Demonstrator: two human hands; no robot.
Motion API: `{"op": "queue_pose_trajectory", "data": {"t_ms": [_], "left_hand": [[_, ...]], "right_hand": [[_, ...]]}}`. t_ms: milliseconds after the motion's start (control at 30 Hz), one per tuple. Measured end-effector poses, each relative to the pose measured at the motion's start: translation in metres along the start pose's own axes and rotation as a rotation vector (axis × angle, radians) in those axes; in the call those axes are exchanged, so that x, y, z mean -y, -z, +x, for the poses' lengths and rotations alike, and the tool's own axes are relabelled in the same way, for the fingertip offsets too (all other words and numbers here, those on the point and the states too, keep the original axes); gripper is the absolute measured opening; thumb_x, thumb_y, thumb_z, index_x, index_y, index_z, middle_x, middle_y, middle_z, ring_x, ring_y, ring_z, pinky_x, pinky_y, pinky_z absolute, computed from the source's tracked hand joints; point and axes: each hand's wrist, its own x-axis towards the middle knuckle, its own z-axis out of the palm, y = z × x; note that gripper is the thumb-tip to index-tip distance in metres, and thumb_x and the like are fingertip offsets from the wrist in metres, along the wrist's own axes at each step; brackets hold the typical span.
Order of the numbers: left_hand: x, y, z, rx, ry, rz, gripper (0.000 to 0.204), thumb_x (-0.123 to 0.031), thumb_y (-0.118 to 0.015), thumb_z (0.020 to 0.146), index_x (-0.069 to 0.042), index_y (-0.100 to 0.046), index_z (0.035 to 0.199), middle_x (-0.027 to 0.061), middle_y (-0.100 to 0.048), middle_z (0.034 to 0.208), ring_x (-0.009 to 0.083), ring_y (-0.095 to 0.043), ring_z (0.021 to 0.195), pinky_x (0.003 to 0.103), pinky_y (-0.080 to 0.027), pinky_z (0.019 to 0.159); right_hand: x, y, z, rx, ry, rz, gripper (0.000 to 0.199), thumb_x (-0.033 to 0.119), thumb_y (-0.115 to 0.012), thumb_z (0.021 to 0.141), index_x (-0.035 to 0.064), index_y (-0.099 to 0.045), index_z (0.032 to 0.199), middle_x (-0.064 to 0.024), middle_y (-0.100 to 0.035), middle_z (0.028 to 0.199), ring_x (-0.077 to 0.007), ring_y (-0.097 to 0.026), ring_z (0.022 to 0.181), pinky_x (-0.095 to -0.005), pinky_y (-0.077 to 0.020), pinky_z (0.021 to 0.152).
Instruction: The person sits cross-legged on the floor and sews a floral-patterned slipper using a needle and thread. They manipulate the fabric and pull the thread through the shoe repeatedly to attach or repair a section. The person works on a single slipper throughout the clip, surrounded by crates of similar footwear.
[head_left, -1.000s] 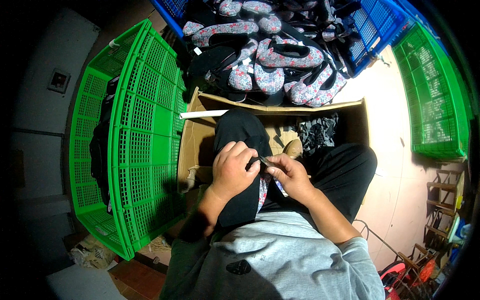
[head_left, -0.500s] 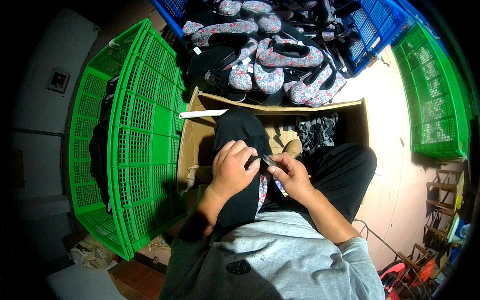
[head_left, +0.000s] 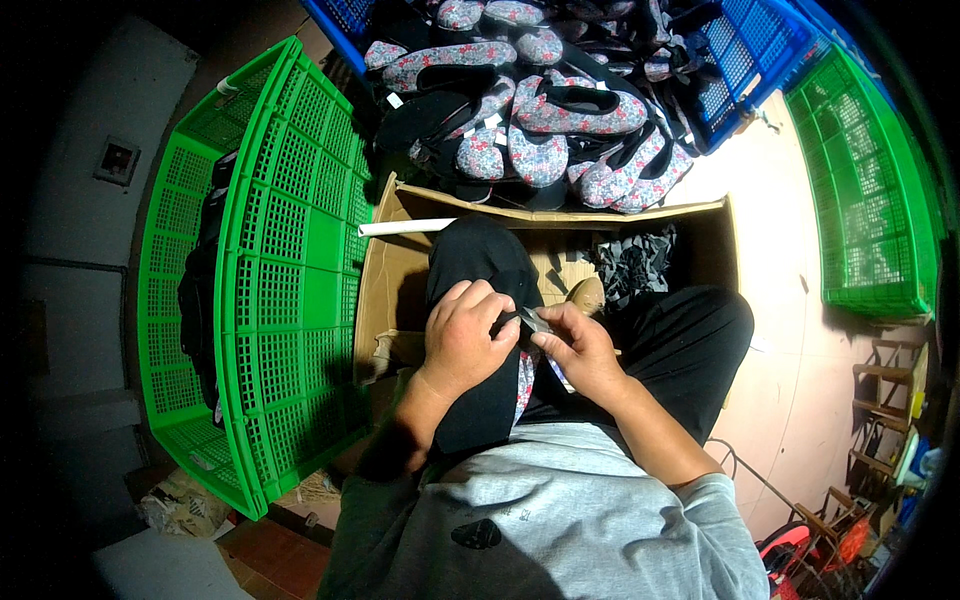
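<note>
We see both hands at the middle of the frame, over the lap. The left hand [head_left: 465, 325] curls its fingers closed on a black strip [head_left: 509, 318], whose end shows beside the thumb; what lies under the palm is hidden from us. The right hand [head_left: 582, 350] pinches a thin grey piece [head_left: 535, 321] between thumb and fingers, with its tip right at the strip. It looks flat like a blade, though we cannot be sure. We judge that the left hand anchors the strip so it stays taut, while the pinch gives the right fine control.

Just below the hands, a patch of floral fabric [head_left: 525, 382] lies along the thigh, perhaps because the lap makes a steady rest. The knees stand over an open cardboard box [head_left: 620, 213], where dark scraps [head_left: 640, 265] gather right of centre; its place beneath the hands would suit catching offcuts. At the top of the frame, we find floral shoes [head_left: 580, 110] heaped beyond the box, seemingly within easy reach. A green crate [head_left: 300, 235] stands on the left.
</note>
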Motion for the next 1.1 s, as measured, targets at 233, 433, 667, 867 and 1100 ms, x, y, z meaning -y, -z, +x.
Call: {"op": "queue_pose_trajectory", "data": {"t_ms": [233,433,667,867,1100], "left_hand": [[0.0011,-0.0001,0.0003,-0.002,0.009,-0.013,0.017,-0.010,-0.075,0.069,-0.005,-0.064,0.082,0.0070,-0.058,0.082,0.0280,-0.059,0.081,0.039,-0.048,0.071],[0.0007,-0.0012,0.0011,-0.040,0.011,-0.055,0.017,-0.008,-0.075,0.068,-0.007,-0.064,0.081,0.0084,-0.057,0.079,0.0308,-0.059,0.079,0.041,-0.048,0.069],[-0.0008,0.0011,0.0002,-0.001,0.020,-0.001,0.017,-0.010,-0.075,0.068,-0.005,-0.065,0.082,0.0071,-0.059,0.083,0.0278,-0.059,0.081,0.039,-0.049,0.072],[-0.0006,-0.0004,0.0001,-0.014,0.018,-0.025,0.017,-0.009,-0.075,0.069,-0.005,-0.065,0.082,0.0073,-0.059,0.081,0.0285,-0.059,0.080,0.039,-0.048,0.071],[-0.0001,-0.0007,-0.0003,-0.054,0.003,-0.043,0.017,-0.008,-0.075,0.068,-0.006,-0.064,0.081,0.0083,-0.058,0.079,0.0308,-0.058,0.078,0.041,-0.047,0.069]], "right_hand": [[-0.0009,0.0004,0.0011,-0.004,0.054,-0.014,0.032,0.012,-0.072,0.090,0.0008,-0.060,0.117,-0.0103,-0.068,0.095,-0.0140,-0.063,0.083,-0.0286,-0.0521,0.075],[-0.0038,0.0003,0.0006,0.007,0.044,0.052,0.033,0.011,-0.072,0.090,-0.0003,-0.059,0.118,-0.0085,-0.067,0.097,-0.0131,-0.062,0.086,-0.0278,-0.0513,0.077],[-0.0024,0.0004,-0.0002,0.020,0.003,0.109,0.031,0.007,-0.070,0.091,-0.0001,-0.058,0.118,-0.0058,-0.066,0.097,-0.0104,-0.060,0.087,-0.0263,-0.0508,0.078],[-0.0012,0.0015,-0.0002,0.023,-0.013,0.093,0.030,0.007,-0.069,0.091,-0.0008,-0.058,0.118,-0.0062,-0.066,0.098,-0.0110,-0.060,0.088,-0.0265,-0.0507,0.079],[-0.0019,-0.0009,0.0002,0.015,-0.007,0.120,0.030,0.007,-0.069,0.091,-0.0018,-0.058,0.118,-0.0061,-0.065,0.098,-0.0111,-0.059,0.088,-0.0263,-0.0502,0.079]]}}
